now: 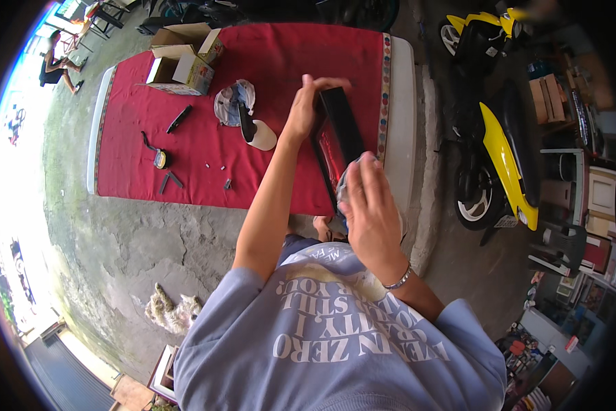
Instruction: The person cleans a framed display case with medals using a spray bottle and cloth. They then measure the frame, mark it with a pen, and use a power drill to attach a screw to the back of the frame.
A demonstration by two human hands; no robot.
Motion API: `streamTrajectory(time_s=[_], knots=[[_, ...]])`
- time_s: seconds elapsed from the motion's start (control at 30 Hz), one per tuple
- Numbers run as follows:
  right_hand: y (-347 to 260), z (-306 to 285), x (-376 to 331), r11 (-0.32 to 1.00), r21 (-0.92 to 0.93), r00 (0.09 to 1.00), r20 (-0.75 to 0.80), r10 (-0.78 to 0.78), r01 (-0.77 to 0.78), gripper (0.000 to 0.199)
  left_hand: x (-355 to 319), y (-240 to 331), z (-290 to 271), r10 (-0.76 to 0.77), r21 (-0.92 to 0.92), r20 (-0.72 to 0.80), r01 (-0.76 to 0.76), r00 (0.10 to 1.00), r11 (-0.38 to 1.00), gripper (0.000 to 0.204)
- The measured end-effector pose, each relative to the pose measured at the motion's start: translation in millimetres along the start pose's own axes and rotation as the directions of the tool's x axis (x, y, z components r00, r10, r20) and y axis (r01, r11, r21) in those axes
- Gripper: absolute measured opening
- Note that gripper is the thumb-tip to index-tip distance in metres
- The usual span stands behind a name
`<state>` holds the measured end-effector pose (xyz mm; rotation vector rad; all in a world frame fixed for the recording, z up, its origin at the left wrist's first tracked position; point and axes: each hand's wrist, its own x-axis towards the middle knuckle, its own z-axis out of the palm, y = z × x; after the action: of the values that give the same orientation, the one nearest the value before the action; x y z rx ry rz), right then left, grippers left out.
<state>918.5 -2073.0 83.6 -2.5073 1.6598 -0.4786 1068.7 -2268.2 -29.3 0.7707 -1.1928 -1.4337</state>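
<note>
A long black box [342, 123] stands tilted over the right part of the red-covered table, its glossy side reflecting the red cloth. My left hand [302, 109] grips its far end, thumb up and fingers reaching behind it, slightly blurred. At the near end my right hand [373, 212] presses a crumpled pale cloth [343, 186] against the box; most of that cloth is hidden under the fingers. Left of the box are a white bottle with a black top [262, 135] and a crumpled whitish bag or cloth [234, 103].
Open cardboard boxes [184, 68] stand at the table's far left. A wristwatch [160, 159], a slim black tool [179, 118], black strips [170, 182] and small bits lie on the red tablecloth [205, 140]. A yellow motorbike [503, 164] is at right; a dog [173, 310] lies on the floor.
</note>
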Motion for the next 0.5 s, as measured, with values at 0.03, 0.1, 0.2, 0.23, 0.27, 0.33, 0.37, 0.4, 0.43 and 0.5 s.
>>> streamTrajectory(time_s=[0.03, 0.1, 0.2, 0.23, 0.27, 0.33, 0.37, 0.4, 0.43, 0.5], knots=[[-5.6, 2.9, -1.7, 0.999, 0.030, 0.997, 0.070, -0.013, 0.010, 0.069, 5.0, -4.7, -5.4, -0.051, -0.010, 0.049, 0.052, 0.997, 0.999, 0.080], [-11.7, 3.9, 0.9, 0.999, 0.043, 0.993, 0.118, -0.016, 0.011, 0.076, 8.6, -18.5, -15.4, -0.154, -0.028, 0.151, 0.160, 0.976, 0.987, 0.083], [-24.0, 6.6, 2.6, 0.963, 0.259, 0.996, -0.026, 0.089, -0.079, 0.086, 1.4, -20.3, -14.3, -0.119, -0.083, 0.011, 0.119, 0.993, 0.989, 0.080], [-29.9, 5.8, 2.4, 0.925, 0.367, 0.985, -0.094, 0.148, -0.104, 0.089, 0.3, -21.5, -16.0, -0.131, -0.098, 0.001, 0.130, 0.991, 0.987, 0.080], [-34.2, 4.7, -1.0, 0.937, 0.312, 0.986, -0.004, 0.169, -0.159, 0.091, -1.1, -22.7, -17.5, -0.143, -0.113, -0.011, 0.141, 0.990, 0.984, 0.079], [-39.0, 4.3, -12.7, 0.949, 0.190, 0.960, 0.169, 0.223, -0.253, 0.096, -3.5, -23.4, -21.9, -0.151, -0.112, -0.010, 0.149, 0.988, 0.982, 0.078], [-39.5, 11.7, -17.5, 0.936, 0.201, 0.953, 0.153, 0.260, -0.288, 0.083, -4.7, -23.0, -24.5, -0.147, -0.096, 0.002, 0.146, 0.989, 0.985, 0.078], [-41.2, 15.6, -18.3, 0.940, 0.189, 0.955, 0.140, 0.261, -0.284, 0.077, -5.7, -22.6, -27.1, -0.143, -0.078, 0.013, 0.144, 0.990, 0.987, 0.077], [-42.8, 15.4, -17.6, 0.944, 0.165, 0.955, 0.121, 0.269, -0.287, 0.071, -3.3, -21.6, -25.0, -0.130, -0.110, 0.028, 0.132, 0.991, 0.985, 0.075], [-47.3, 12.8, -13.9, 0.956, 0.143, 0.966, 0.038, 0.254, -0.257, 0.054, -4.1, -20.4, -19.9, -0.133, -0.170, 0.024, 0.135, 0.991, 0.976, 0.071]])
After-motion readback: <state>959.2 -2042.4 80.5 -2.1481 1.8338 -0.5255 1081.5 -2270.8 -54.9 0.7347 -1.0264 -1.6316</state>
